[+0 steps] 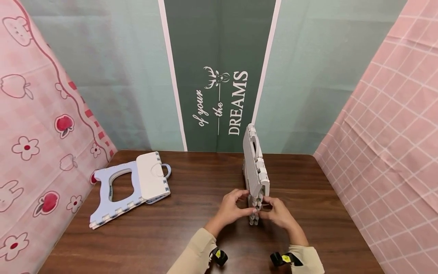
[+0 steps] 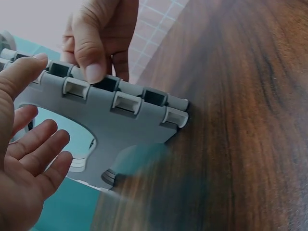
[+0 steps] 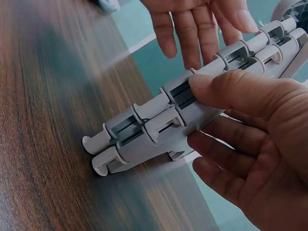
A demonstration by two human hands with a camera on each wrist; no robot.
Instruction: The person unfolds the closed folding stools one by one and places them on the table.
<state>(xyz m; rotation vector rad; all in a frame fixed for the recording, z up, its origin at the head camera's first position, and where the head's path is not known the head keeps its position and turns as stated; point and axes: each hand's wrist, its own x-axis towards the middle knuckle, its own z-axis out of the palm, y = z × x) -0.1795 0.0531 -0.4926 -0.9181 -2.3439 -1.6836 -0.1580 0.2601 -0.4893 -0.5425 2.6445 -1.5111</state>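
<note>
A light grey folding stool [image 1: 252,171] stands on edge, folded, its hinged side toward me. My left hand [image 1: 232,207] is at its left face, with the thumb on the hinge edge. In the left wrist view, the other fingers of that hand [image 2: 31,159] are loosely bent beside the oval opening in the grey panel [image 2: 106,108]. From the right side my right hand [image 1: 278,214] grips the folded legs. Its thumb [image 3: 211,84] presses on the row of hinge knuckles in the right wrist view, and the fingers curl along the panel's other side.
At the left of the brown wooden table [image 1: 191,236] lies a blue and white folded stool [image 1: 152,177] with a looped handle. Patterned pink cloths [image 1: 383,125] hang at both sides, and a green curtain [image 1: 219,45] hangs behind the table.
</note>
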